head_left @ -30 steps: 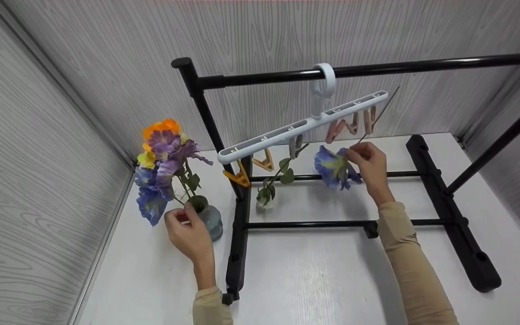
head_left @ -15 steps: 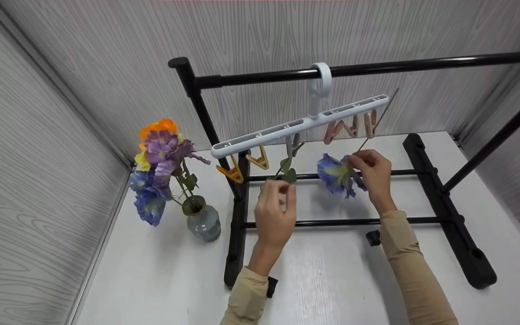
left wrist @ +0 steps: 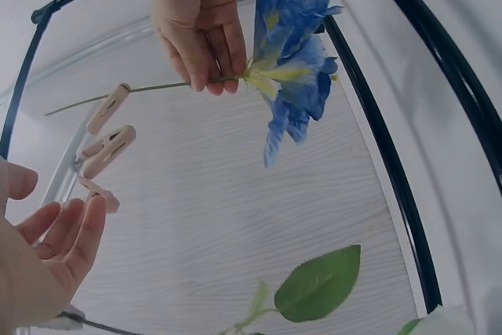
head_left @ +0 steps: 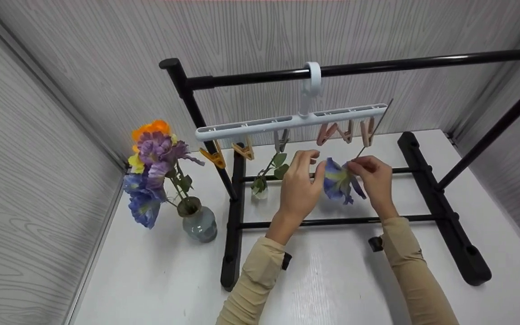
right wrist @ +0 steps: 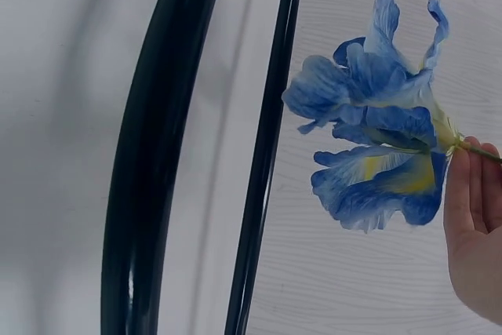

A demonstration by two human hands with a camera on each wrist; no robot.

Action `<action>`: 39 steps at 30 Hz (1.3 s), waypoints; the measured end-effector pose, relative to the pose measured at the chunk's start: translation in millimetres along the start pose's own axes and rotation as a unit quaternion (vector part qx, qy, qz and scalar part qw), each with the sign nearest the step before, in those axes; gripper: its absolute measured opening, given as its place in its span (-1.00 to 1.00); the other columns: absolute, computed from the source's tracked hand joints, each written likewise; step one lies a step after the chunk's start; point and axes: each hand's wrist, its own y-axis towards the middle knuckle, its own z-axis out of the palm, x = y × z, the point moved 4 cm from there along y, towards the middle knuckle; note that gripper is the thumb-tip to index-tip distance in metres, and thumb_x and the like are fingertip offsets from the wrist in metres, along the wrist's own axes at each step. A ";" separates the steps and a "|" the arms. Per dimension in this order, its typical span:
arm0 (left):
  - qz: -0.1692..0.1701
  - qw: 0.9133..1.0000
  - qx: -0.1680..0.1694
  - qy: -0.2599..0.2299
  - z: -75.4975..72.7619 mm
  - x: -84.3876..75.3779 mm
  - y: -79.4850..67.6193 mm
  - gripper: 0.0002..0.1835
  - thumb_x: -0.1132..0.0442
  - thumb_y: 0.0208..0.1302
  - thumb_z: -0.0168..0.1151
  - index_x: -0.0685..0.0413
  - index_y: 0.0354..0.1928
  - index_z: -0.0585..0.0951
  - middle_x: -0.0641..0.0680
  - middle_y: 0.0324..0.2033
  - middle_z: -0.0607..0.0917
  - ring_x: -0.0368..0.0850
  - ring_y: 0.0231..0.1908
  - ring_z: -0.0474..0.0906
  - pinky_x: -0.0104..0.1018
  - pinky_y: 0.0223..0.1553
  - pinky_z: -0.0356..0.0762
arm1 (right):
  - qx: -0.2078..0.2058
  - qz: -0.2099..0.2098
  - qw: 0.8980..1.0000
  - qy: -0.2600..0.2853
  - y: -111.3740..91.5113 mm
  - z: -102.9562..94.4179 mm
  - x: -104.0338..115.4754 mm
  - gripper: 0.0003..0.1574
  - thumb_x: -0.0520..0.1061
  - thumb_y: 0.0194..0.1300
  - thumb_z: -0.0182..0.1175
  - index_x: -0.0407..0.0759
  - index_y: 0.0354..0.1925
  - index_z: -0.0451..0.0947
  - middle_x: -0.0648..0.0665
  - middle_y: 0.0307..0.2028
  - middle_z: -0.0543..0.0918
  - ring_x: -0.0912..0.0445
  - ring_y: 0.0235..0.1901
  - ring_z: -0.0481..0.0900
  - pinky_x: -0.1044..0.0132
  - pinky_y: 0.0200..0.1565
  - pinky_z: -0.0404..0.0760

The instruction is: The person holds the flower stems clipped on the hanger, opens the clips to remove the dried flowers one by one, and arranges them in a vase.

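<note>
A blue artificial iris (head_left: 339,183) hangs bloom-down, its thin stem running up past the rightmost beige clothespin (head_left: 367,132) of the white clip hanger (head_left: 251,128). My right hand (head_left: 374,180) pinches that stem just behind the petals, which also shows in the right wrist view. Left of the bloom is my left hand (head_left: 302,189), fingers loosely bent and holding nothing. In the left wrist view the stem (left wrist: 161,86) passes by a clothespin (left wrist: 108,109). A leafy stem with a white flower (head_left: 260,192) hangs upside down below the grey clothespin (head_left: 281,141).
The hanger hooks over the top bar (head_left: 255,76) of a black rack. Yellow clothespins (head_left: 213,156) and pink ones (head_left: 326,134) dangle from it. On the left a blue-grey vase (head_left: 200,224) holds orange, yellow, purple and blue flowers (head_left: 156,151). Low crossbars (head_left: 332,222) span the rack's feet.
My left hand has left the vase flowers and moved right, to beside the blue iris. The hanger has turned a little. My right hand keeps its pinch on the stem, slightly lower.
</note>
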 end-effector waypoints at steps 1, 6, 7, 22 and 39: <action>0.000 1.000 0.005 -0.002 2.7 -1.7 3.1 -0.77 0.27 0.52 0.21 0.28 0.06 0.59 0.16 -0.06 0.65 -0.02 -0.07 0.67 -0.37 -0.11 0.64 | 0.001 -0.003 1.000 0.002 -0.7 -0.1 -0.1 -0.82 -0.44 0.34 0.32 -0.65 -0.19 0.62 -0.47 -0.27 0.72 0.08 -0.32 0.75 0.32 -0.17 0.72; 0.011 1.000 0.023 0.009 17.8 -12.4 17.6 -0.72 0.26 0.52 0.22 0.31 0.10 0.59 0.18 -0.03 0.66 0.03 -0.03 0.68 -0.38 0.02 0.61 | 0.007 -0.013 1.000 -0.012 -4.0 -0.9 0.0 -0.82 -0.43 0.36 0.31 -0.64 -0.17 0.62 -0.53 -0.23 0.69 0.05 -0.28 0.77 0.29 -0.13 0.73; 0.012 1.000 0.025 0.010 20.7 -14.7 20.5 -0.71 0.25 0.51 0.22 0.32 0.10 0.59 0.19 -0.03 0.66 0.04 -0.03 0.68 -0.38 0.03 0.61 | 0.006 -0.013 1.000 -0.018 -4.7 -1.1 0.6 -0.82 -0.42 0.36 0.31 -0.63 -0.17 0.63 -0.51 -0.24 0.70 0.03 -0.28 0.77 0.30 -0.14 0.73; -0.050 0.993 0.104 0.040 63.4 -21.8 48.9 -0.62 0.16 0.53 0.24 0.32 0.17 0.59 0.17 -0.01 0.66 -0.02 0.01 0.62 -0.36 0.02 0.58 | -0.024 -0.035 0.995 -0.089 -12.0 -0.3 8.1 -0.90 -0.45 0.31 0.29 -0.58 -0.26 0.66 -0.03 -0.40 0.72 0.34 -0.41 0.63 0.44 -0.25 0.64; -0.086 0.970 0.074 0.214 89.8 -32.7 75.3 -0.56 -0.13 0.47 0.26 0.16 -0.06 0.63 0.07 -0.20 0.69 -0.08 -0.15 0.70 -0.38 -0.17 0.65 | -0.074 -0.091 0.984 -0.135 -13.0 -2.0 2.4 -0.94 -0.52 0.29 0.27 -0.54 -0.29 0.68 -0.35 -0.44 0.68 0.37 -0.51 0.49 0.57 -0.39 0.45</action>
